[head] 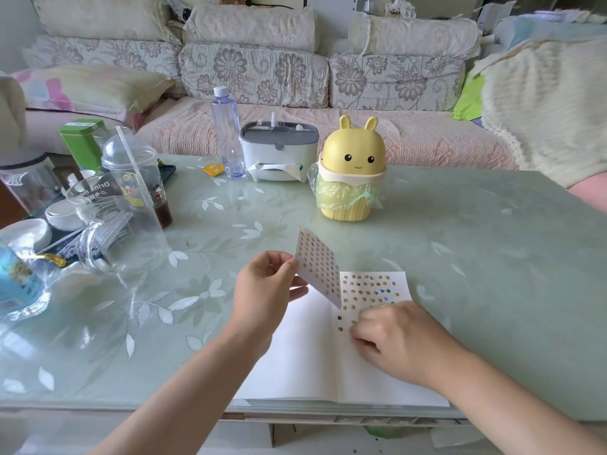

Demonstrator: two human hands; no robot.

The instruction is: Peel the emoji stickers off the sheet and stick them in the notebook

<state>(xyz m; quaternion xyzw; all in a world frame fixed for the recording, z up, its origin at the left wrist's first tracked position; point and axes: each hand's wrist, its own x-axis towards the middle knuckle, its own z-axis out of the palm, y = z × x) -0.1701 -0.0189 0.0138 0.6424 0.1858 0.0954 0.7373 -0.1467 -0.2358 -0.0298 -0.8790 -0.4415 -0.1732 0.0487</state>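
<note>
The sticker sheet looks thin, light and floppy, best pinched at an edge. The left hand pinches its near edge, holding it tilted above the open notebook on the counter. The right hand, fingers curled, presses the right page among stuck stickers; whether it holds one I cannot tell.

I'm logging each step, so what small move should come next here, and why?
Probably lift the right hand off the notebook page and reach back to the sticker sheet held up by the left hand: its fingertips press low on the page, and the sheet looks far from empty.
</note>
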